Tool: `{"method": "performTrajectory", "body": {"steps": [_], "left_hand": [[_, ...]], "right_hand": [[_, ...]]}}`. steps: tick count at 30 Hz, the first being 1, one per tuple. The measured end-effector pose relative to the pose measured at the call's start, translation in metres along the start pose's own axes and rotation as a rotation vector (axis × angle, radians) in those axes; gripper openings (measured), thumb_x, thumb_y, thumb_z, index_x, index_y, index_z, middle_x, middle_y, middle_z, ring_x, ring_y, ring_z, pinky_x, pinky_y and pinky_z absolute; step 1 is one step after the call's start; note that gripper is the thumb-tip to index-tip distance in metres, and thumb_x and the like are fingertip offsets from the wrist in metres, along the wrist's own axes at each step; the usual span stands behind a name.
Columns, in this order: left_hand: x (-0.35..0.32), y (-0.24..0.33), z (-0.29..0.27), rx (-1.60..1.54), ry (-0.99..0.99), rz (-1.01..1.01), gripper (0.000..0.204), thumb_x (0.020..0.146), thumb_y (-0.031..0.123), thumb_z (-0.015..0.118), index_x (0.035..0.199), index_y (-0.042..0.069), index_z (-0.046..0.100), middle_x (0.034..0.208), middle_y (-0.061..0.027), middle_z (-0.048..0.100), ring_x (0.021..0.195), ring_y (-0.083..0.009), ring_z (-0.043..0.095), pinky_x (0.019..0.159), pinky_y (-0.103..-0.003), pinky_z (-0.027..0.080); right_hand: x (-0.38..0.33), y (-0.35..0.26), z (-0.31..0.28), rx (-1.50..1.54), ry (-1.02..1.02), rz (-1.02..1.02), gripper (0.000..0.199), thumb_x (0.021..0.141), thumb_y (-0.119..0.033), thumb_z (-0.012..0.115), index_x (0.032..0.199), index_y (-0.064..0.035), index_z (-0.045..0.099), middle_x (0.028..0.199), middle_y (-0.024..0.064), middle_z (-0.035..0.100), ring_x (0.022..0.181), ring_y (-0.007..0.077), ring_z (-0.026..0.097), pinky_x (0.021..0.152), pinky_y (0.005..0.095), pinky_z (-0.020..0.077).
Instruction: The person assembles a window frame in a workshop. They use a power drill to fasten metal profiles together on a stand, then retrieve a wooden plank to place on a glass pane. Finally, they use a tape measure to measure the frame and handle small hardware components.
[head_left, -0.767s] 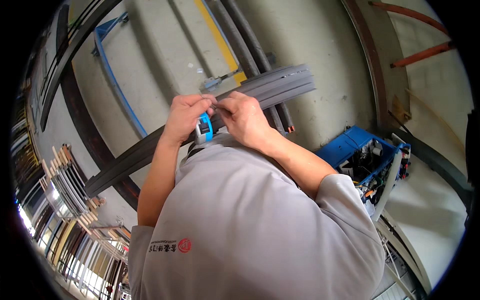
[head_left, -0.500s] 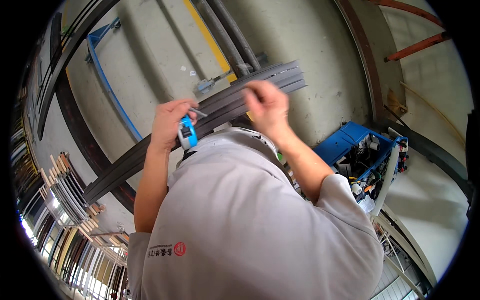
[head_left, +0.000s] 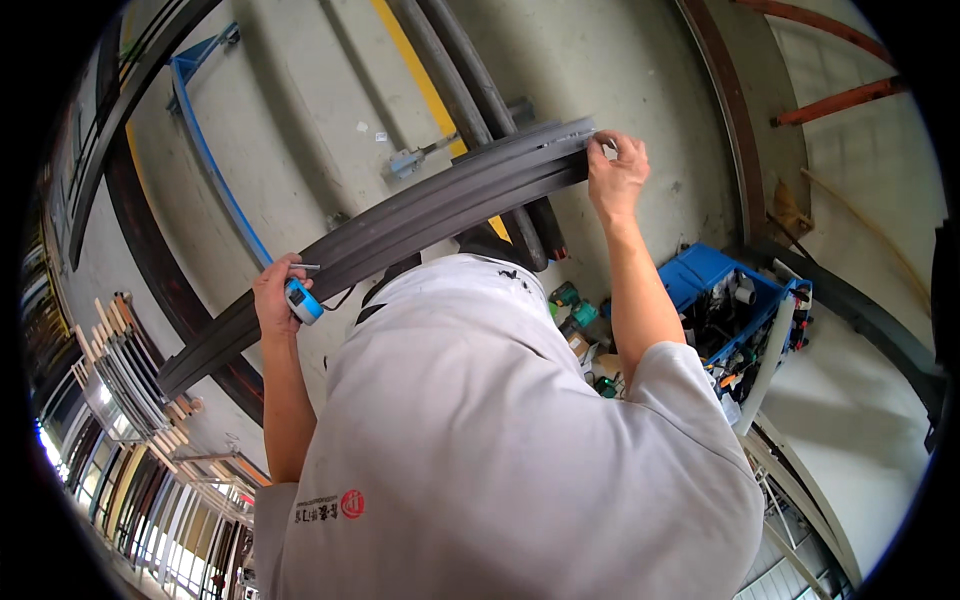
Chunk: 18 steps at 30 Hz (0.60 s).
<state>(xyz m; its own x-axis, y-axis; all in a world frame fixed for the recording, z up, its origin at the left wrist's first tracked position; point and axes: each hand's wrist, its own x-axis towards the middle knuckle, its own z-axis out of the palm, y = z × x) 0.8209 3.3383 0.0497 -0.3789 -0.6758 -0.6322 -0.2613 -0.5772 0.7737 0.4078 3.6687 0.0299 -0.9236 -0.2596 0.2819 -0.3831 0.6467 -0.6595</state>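
Note:
Long dark grey metal profiles (head_left: 430,205) lie side by side, running slantwise across in front of me. My left hand (head_left: 272,298) is closed around a blue and silver tape measure (head_left: 303,302) at the profiles' near-left stretch. A thin grey rod, like a pen, (head_left: 304,267) sticks out between the same hand's fingers. At the far right end of the profiles is my right hand (head_left: 622,178), its thumb and fingers pinched together. A small pale bit shows between those fingertips, too small to name. No drawn-out tape can be made out between my hands.
Dark round bars (head_left: 450,75) and a yellow strip (head_left: 415,65) lie beyond the profiles. A blue bin (head_left: 700,275) of mixed parts and green power tools (head_left: 575,310) stand at right. A blue frame (head_left: 215,175) is at left, near racks of long bars (head_left: 130,385).
My left hand has moved left and down with the tape measure and rod. My right hand has moved right and up to the profiles' end. My hands are now much farther apart.

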Motion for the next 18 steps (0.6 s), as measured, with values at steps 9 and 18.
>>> {"method": "performTrajectory", "body": {"steps": [9, 18], "left_hand": [[-0.002, 0.005, 0.001, 0.031, 0.028, -0.003, 0.025, 0.094, 0.017, 0.062, 0.099, -0.006, 0.070, 0.072, -0.0088, 0.063, 0.059, -0.0152, 0.060, 0.056, -0.028, 0.056], [0.003, 0.003, -0.008, 0.058, 0.012, -0.026, 0.024, 0.093, 0.016, 0.062, 0.100, -0.006, 0.070, 0.074, -0.0096, 0.063, 0.060, -0.0163, 0.062, 0.059, -0.029, 0.057]], "right_hand": [[0.008, -0.001, 0.008, -0.151, -0.004, -0.174, 0.008, 0.073, -0.010, 0.077, 0.080, -0.0095, 0.073, 0.083, 0.0064, 0.068, 0.098, 0.0262, 0.060, 0.096, 0.0418, 0.0396], [-0.018, -0.035, 0.028, -0.119, -0.130, -0.221, 0.004, 0.072, -0.007, 0.073, 0.076, -0.0083, 0.071, 0.086, 0.0084, 0.068, 0.098, 0.0259, 0.062, 0.097, 0.0438, 0.0374]]}}
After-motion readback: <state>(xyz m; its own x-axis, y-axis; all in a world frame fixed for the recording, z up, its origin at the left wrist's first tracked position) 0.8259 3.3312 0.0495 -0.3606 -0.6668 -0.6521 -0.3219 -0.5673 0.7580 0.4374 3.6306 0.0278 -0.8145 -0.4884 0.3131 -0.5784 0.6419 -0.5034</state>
